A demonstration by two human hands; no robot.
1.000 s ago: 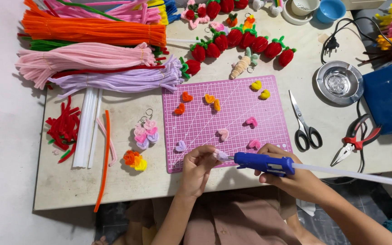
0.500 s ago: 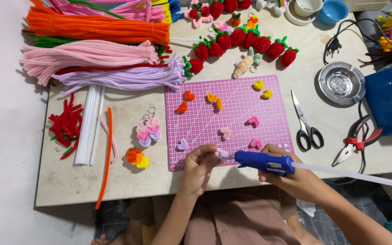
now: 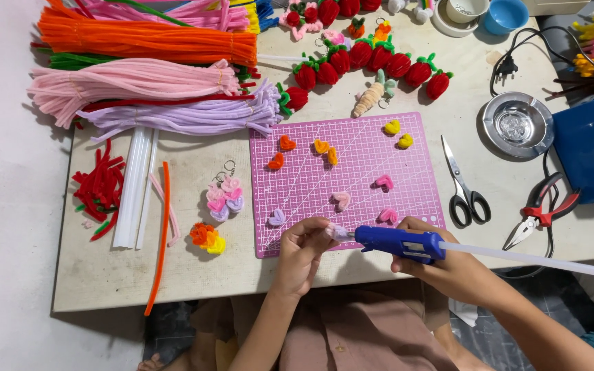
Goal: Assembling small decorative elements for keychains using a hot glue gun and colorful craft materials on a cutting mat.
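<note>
My left hand (image 3: pixel 302 253) pinches a small pale pink fuzzy heart piece (image 3: pixel 337 231) at the front edge of the pink cutting mat (image 3: pixel 352 199). My right hand (image 3: pixel 448 268) grips a blue glue gun (image 3: pixel 399 242) whose nozzle touches that piece; a white glue stick (image 3: pixel 537 260) juts out of its back toward the right. On the mat lie small fuzzy hearts: orange (image 3: pixel 287 143), yellow (image 3: pixel 392 127), pink (image 3: pixel 383 181) and a lilac one (image 3: pixel 277 218).
Bundles of orange, pink and lilac pipe cleaners (image 3: pixel 152 75) fill the far left. Red fuzzy strawberries (image 3: pixel 372 58) line the back. Scissors (image 3: pixel 463 185), red pliers (image 3: pixel 541 209), a metal ashtray (image 3: pixel 517 126) and a blue box (image 3: pixel 589 148) sit right. White glue sticks (image 3: pixel 132 185) lie left.
Both hands stay at the mat's front edge with the glue gun against the small piece; only the view has shifted slightly.
</note>
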